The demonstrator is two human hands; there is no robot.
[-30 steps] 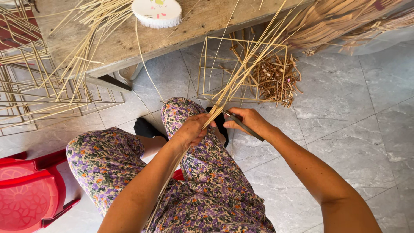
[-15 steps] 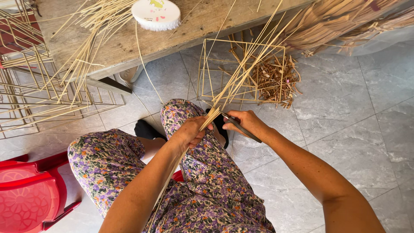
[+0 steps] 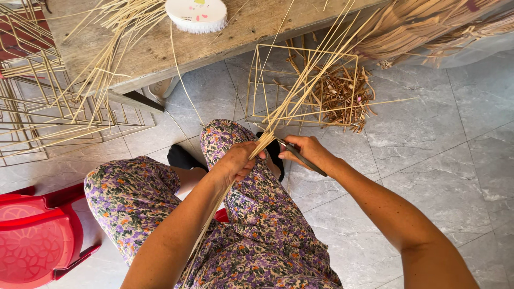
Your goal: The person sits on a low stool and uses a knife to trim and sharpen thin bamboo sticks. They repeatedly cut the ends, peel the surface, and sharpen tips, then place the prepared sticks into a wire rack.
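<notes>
Left hand [image 3: 235,163] is closed round a bundle of thin pale straw-coloured bamboo splints [image 3: 300,93], pinching them where they cross above the knee; the splints fan up and away from the grip and run back down along the forearm. Right hand [image 3: 306,151], just beside the left, is wrapped round a slim dark-handled knife [image 3: 302,158] whose tip meets the splints at the grip. Progress, judging by how things lie: a square open frame of thin bamboo sticks [image 3: 257,85] stands done on the grey tile floor beyond the grip, more finished stick frames [image 3: 32,118] are stacked far to the left, and brown shavings and offcuts [image 3: 342,93] are heaped inside and behind the near frame, so a good deal of trimming looks done. Left to do: the held bundle plus loose splints on the rough wooden bench [image 3: 160,51] above. Only package-like item: a round white flat container with small coloured markings [image 3: 196,13] on the bench, up and left of the grip. Red plastic stool [image 3: 32,235] at lower left.
</notes>
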